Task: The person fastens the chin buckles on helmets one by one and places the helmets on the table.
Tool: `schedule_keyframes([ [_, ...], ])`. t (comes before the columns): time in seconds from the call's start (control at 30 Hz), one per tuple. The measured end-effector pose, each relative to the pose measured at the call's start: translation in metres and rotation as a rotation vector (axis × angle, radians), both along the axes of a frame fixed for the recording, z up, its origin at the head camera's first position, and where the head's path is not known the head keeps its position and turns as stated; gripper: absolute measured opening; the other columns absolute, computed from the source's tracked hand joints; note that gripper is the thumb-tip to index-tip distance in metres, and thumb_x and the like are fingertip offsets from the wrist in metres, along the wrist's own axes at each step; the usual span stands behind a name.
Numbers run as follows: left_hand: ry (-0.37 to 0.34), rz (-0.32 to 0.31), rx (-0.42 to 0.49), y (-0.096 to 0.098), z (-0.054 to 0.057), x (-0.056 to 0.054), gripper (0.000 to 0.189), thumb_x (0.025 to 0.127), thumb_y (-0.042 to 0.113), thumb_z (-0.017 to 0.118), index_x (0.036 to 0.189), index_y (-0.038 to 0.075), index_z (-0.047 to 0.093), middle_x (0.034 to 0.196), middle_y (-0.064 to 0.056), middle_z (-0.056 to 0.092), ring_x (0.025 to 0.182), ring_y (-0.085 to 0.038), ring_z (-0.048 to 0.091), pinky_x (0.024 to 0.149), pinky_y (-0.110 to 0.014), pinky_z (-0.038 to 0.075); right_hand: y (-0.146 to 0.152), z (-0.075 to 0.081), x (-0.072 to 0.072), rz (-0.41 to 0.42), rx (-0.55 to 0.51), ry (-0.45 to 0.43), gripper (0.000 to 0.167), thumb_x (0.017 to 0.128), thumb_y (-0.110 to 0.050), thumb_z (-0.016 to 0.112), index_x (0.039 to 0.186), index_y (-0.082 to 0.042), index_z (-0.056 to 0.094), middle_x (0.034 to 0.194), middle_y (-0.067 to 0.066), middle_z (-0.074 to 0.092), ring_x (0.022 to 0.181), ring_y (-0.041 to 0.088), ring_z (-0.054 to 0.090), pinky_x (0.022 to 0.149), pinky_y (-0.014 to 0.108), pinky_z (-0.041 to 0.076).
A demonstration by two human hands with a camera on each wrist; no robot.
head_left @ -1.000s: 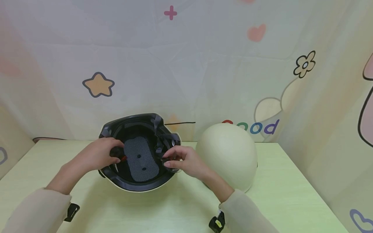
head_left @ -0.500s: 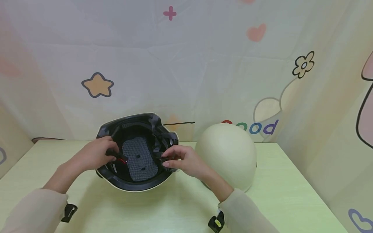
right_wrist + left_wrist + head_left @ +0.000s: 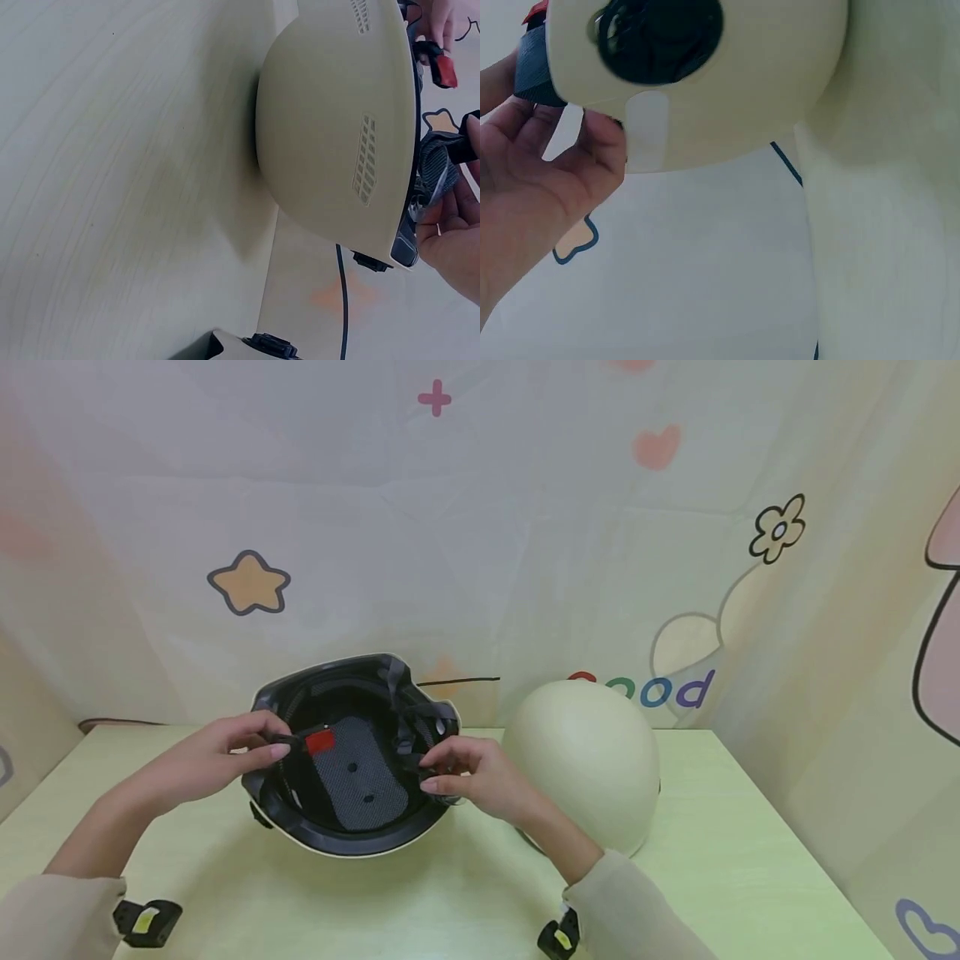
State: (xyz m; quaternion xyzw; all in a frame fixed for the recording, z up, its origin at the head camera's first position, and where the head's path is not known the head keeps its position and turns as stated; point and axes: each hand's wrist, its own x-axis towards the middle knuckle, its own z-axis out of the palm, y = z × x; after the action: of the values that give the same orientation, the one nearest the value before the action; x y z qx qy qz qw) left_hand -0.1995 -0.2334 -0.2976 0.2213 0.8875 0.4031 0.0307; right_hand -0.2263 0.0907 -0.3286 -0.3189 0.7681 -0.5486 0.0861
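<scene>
An upturned cream helmet [image 3: 352,843] sits on the table, its black lining and grey mesh pad facing up. Over its left rim my left hand [image 3: 217,756] pinches the end of a chin strap, and a black buckle with a red button [image 3: 320,742] juts from the fingers above the lining. My right hand [image 3: 480,777] holds the other strap at the right rim; in the right wrist view a black strap end [image 3: 466,142] and a dark mesh pad [image 3: 435,166] show at its fingers. The two strap ends are apart. The shell's outside [image 3: 750,112] fills the left wrist view.
A second cream helmet [image 3: 585,760] rests dome up on the table to the right, partly behind my right forearm. The pale wooden table [image 3: 750,860] meets a printed cloth backdrop [image 3: 480,568]. A thin black cable [image 3: 459,681] shows behind the helmets.
My left hand has drawn back leftward and turned, bringing the red button of the buckle into full view. The right hand stays at the right rim with its strap.
</scene>
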Motion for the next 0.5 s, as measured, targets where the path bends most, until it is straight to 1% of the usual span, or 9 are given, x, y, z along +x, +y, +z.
schedule_keyframes([
  [0.07,-0.009,-0.002,0.028,0.0007,0.0022,0.0027,0.016,0.094,0.016,0.052,0.106,0.006,0.052,0.101,-0.011,0.052,0.094,-0.027,0.053,0.073,-0.038,0.045,-0.0001,0.0003,0.0007,-0.008,-0.001,0.0,0.021,0.08,-0.004,0.069,0.099,0.002,0.063,0.086,0.006,0.058,0.075,0.017,0.051,0.061,0.022,0.044],
  [0.17,-0.011,0.004,0.06,0.004,0.0048,0.0043,0.018,0.094,0.019,0.052,0.107,0.006,0.051,0.103,-0.011,0.051,0.096,-0.029,0.052,0.075,-0.039,0.045,0.0001,0.0005,0.0014,-0.016,-0.008,0.007,0.02,0.08,-0.003,0.068,0.099,0.002,0.063,0.088,0.007,0.059,0.077,0.018,0.052,0.063,0.023,0.045],
  [0.33,0.017,0.014,0.054,0.0087,0.0069,0.0062,0.028,0.089,0.019,0.061,0.112,0.006,0.052,0.099,-0.009,0.052,0.088,-0.024,0.054,0.071,-0.031,0.045,0.0012,0.0009,0.0017,-0.023,-0.019,0.018,0.02,0.081,-0.003,0.067,0.1,0.002,0.063,0.091,0.009,0.06,0.08,0.019,0.053,0.066,0.025,0.047],
  [0.4,0.011,0.004,0.06,0.0091,0.0065,0.0073,0.031,0.086,0.018,0.064,0.112,0.005,0.053,0.098,-0.01,0.053,0.086,-0.021,0.056,0.07,-0.029,0.046,0.0016,0.0016,0.0018,-0.025,-0.022,0.02,0.021,0.081,-0.003,0.067,0.1,0.002,0.063,0.092,0.01,0.06,0.08,0.019,0.053,0.066,0.025,0.047],
  [0.5,-0.005,-0.025,0.091,0.0091,0.0055,0.0085,0.033,0.083,0.015,0.068,0.11,0.004,0.054,0.102,-0.012,0.052,0.084,-0.018,0.059,0.07,-0.027,0.047,0.0021,0.0018,0.0014,-0.023,-0.026,0.021,0.02,0.081,-0.003,0.067,0.1,0.003,0.063,0.091,0.01,0.06,0.081,0.018,0.055,0.067,0.025,0.047],
])
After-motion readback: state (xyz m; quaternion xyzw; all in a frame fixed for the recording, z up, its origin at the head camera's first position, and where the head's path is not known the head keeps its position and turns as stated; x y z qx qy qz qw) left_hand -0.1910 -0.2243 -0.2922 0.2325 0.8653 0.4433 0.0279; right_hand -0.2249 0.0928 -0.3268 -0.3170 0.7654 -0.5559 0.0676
